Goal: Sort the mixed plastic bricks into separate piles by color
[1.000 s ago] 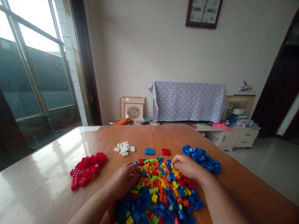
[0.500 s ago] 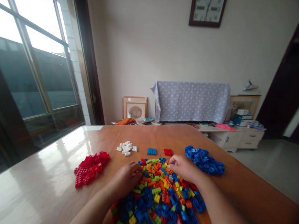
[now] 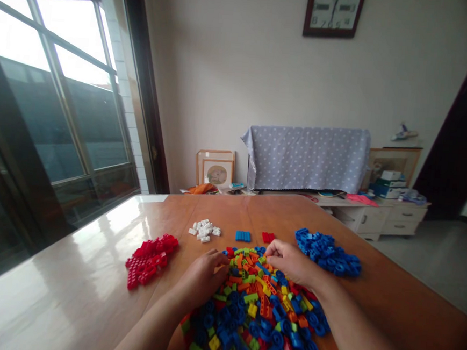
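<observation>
A big mixed heap of coloured building bricks [image 3: 257, 311] lies on the wooden table [image 3: 222, 212] in front of me. My left hand [image 3: 201, 277] rests on the heap's left edge, fingers curled down onto the bricks. My right hand [image 3: 291, 261] sits on the heap's far right side, fingertips pinched together at some bricks near the top; what they hold is too small to make out. Sorted piles lie around: red bricks [image 3: 150, 257] at the left, white bricks [image 3: 204, 230] behind, a small blue stack [image 3: 242, 235], a small red stack [image 3: 268, 237], and blue bricks [image 3: 328, 252] at the right.
A large window [image 3: 49, 101] runs along the left. Behind the table stand a cloth-covered unit [image 3: 307, 156], framed pictures [image 3: 215, 171] on the floor, and a low white cabinet [image 3: 376, 216]. A clock [image 3: 333, 13] hangs on the wall.
The view has drifted left, so everything sits a little further right. Both hands stay on the heap; the right hand's fingertips have crept slightly toward the heap's far edge.
</observation>
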A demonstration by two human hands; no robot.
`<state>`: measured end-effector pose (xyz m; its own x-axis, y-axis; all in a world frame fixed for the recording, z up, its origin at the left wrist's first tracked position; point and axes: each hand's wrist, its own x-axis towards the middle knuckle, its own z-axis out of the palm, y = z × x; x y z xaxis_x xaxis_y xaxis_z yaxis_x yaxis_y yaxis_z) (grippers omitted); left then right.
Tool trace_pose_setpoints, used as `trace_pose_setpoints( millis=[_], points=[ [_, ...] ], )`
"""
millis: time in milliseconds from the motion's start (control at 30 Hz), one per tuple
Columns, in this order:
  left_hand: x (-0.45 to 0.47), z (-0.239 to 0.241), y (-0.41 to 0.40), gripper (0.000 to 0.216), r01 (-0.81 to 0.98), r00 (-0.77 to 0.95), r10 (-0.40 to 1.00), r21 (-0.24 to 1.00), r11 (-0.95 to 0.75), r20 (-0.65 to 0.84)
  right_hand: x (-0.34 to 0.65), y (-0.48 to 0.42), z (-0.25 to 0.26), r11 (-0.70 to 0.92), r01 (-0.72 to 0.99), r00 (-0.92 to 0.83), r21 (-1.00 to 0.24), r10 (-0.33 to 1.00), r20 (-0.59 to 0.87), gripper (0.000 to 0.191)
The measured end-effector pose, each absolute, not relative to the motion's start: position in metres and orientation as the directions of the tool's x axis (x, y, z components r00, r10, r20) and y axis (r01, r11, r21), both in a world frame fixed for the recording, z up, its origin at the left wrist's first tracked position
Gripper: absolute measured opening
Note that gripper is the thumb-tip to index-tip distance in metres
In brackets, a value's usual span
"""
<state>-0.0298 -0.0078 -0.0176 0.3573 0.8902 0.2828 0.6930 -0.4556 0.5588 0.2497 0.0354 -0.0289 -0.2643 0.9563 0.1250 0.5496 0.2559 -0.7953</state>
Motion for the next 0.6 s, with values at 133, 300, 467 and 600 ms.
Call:
trace_pose_setpoints(
  millis=[133, 300, 467, 600],
  points=[
    [-0.029, -0.017, -0.009, 0.022, 0.686, 0.351, 0.888, 0.564, -0.459, 0.296, 0.254, 0.035, -0.027, 0.218, 0.503, -0.242, -0.836, 0.964, 0.106, 0.022],
    [-0.028, -0.013, -0.012, 0.024, 0.703, 0.355, 0.892, 0.549, -0.452, 0.28, 0.257, 0.032, -0.023, 0.248, 0.558, -0.273, -0.792, 0.956, 0.107, 0.021],
    [-0.028, -0.011, -0.013, 0.024, 0.698, 0.366, 0.891, 0.554, -0.454, 0.269, 0.255, 0.021, -0.011, 0.264, 0.56, -0.34, -0.785, 0.937, 0.073, 0.017],
    [-0.029, -0.014, -0.012, 0.024, 0.705, 0.346, 0.899, 0.558, -0.438, 0.269, 0.256, 0.013, -0.006, 0.267, 0.601, -0.475, -0.753, 0.877, -0.068, 0.021]
  ],
)
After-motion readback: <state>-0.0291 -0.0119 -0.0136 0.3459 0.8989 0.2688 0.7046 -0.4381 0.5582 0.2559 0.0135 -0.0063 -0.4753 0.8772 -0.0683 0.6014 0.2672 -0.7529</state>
